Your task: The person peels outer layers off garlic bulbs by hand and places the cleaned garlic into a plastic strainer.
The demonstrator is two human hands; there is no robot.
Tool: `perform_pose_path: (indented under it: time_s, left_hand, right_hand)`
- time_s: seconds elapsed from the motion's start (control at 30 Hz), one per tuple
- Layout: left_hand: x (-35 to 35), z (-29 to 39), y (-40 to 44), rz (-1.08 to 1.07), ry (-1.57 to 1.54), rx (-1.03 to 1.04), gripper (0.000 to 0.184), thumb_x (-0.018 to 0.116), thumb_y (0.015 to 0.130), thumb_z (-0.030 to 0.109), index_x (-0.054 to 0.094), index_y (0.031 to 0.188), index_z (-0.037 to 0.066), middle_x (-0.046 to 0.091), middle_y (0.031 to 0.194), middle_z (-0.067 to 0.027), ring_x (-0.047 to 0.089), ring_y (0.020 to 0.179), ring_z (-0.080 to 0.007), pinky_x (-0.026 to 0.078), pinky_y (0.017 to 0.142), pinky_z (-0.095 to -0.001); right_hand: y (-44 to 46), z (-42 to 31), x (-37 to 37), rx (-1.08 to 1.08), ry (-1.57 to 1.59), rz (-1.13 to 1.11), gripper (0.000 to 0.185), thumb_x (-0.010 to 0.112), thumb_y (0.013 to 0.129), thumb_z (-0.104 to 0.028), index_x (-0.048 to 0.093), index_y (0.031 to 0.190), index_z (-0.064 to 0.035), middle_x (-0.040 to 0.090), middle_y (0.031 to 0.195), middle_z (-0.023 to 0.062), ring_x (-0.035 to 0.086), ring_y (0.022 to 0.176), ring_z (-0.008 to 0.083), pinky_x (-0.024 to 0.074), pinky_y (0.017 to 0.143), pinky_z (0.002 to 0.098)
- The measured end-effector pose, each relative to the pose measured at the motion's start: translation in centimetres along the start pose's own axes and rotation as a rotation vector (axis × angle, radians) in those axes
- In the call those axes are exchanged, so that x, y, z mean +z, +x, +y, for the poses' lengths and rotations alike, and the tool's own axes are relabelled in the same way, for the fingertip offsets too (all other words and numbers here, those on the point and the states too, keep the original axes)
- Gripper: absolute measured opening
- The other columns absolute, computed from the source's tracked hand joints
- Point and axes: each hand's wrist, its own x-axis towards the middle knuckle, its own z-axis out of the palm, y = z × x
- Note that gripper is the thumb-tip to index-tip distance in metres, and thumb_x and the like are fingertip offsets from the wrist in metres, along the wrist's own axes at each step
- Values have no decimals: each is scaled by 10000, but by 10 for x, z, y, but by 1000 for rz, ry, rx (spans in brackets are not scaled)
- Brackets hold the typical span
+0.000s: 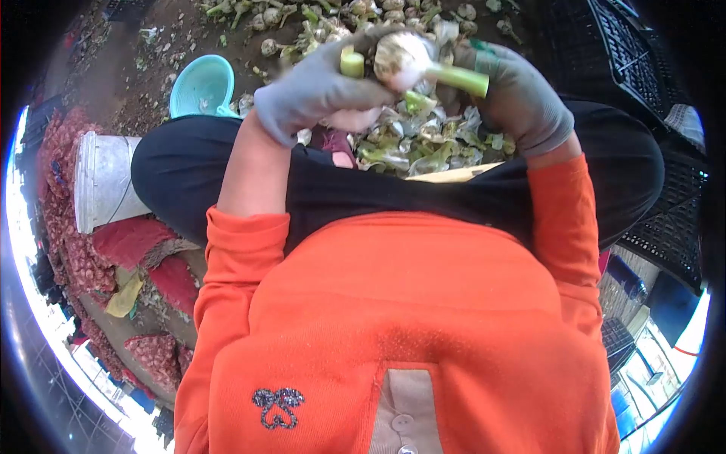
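An orange top (408,303) is filling the nearest ground at 6 o'clock, with dark trousers (423,203) stretching over bent knees just beyond it. Farther out, at 12 o'clock, a pale garlic bulb (401,62) is sitting between the two gloved hands, its green stem pointing toward 4 o'clock. The left hand (325,89), toward 11 o'clock, is clamping a short green stub (352,63) between thumb and fingers, its fingertips reaching behind the bulb. The right hand (522,98), between 1 and 2 o'clock, is curling beside the stem; whether it is gripping anything I cannot tell. Leafy trimmings (423,144) are lying below the hands. A white bucket (94,181) is standing near 9 o'clock, with red mesh sacks (68,204) piling up beyond it, and a turquoise basin (200,85) is resting between 10 and 11. Black crates (677,212) are standing around 2 to 3 o'clock. Farthest out, more garlic bulbs (321,30) are lying scattered on the ground at 12.
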Motion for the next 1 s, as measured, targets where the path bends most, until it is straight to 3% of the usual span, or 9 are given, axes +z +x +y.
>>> perform_pose_path:
  time_s: [0.07, 0.17, 0.27, 0.33, 0.4, 0.6, 0.77, 0.9, 1.0]
  left_hand:
    - [-1, 3, 3, 42, 160, -92, 474, 713, 778, 31, 567, 1229, 34, 633, 905, -3, 585, 757, -66, 470, 622, -237]
    - [-6, -21, 12, 110, 201, -114, 703, 759, 780, 123, 433, 1390, -5, 645, 911, -22, 606, 746, -94, 501, 654, -226]
    - [19, 4, 7, 76, -218, -73, 436, 687, 873, 183, 577, 1244, -17, 665, 942, -40, 620, 870, -104, 504, 760, -241]
    - [11, 2, 12, 32, -307, -129, 262, 643, 919, 218, 649, 1079, 11, 677, 918, -49, 644, 790, -105, 519, 691, -240]
    - [25, 0, 13, 194, -241, -35, 291, 658, 901, 292, 634, 1019, 27, 639, 786, -46, 623, 648, -86, 497, 531, -226]
    - [10, -13, 19, -24, -375, -29, 498, 676, 874, 308, 558, 1215, -35, 663, 1035, -135, 689, 797, -175, 596, 638, -285]
    - [7, -17, 19, -91, -613, -1, 590, 658, 874, 356, 513, 1286, -42, 647, 1129, -180, 687, 918, -239, 602, 764, -347]
    - [8, -17, 19, -172, -740, 234, 608, 584, 906, 414, 504, 1312, -32, 633, 1182, -196, 665, 1016, -298, 585, 836, -411]
    - [10, 5, 10, -35, -767, 171, 514, 587, 900, 368, 578, 1195, -53, 679, 1040, -170, 694, 878, -262, 595, 745, -392]
  right_hand:
    - [-1, 1, 1, -76, 12, 20, 283, 514, 987, -229, 646, 1016, 19, 652, 830, 61, 603, 719, 126, 475, 680, 248]
    - [5, 13, -7, -87, -296, 39, 261, 564, 956, -164, 628, 1125, 25, 658, 935, 18, 581, 799, 70, 461, 723, 222]
    - [4, 0, -8, -179, -560, 158, 169, 586, 908, -81, 639, 1015, 39, 623, 800, 12, 542, 737, 79, 457, 671, 247]
    - [-4, -12, 5, -166, -423, 140, 193, 588, 915, -91, 641, 1051, 34, 620, 798, 7, 541, 724, 78, 454, 666, 239]
    - [-5, -16, -5, -150, -384, 103, 216, 586, 930, -110, 639, 1079, 38, 620, 798, 5, 539, 716, 75, 455, 666, 235]
    - [-2, -11, -8, -195, -504, 213, 310, 592, 941, -129, 588, 1185, 64, 613, 785, 17, 529, 695, 65, 463, 641, 234]
    - [7, 11, -10, -436, -1095, 341, 275, 589, 857, -88, 622, 1129, -107, 662, 931, 217, 653, 847, 377, 510, 740, 424]
    - [10, 27, -23, -18, -1555, 135, 218, 550, 848, -81, 666, 1031, -104, 674, 943, 171, 655, 942, 332, 506, 823, 433]
    - [12, 53, -28, -291, -1428, 113, 250, 544, 817, -26, 704, 991, -105, 644, 1070, 161, 622, 1033, 327, 491, 867, 406]
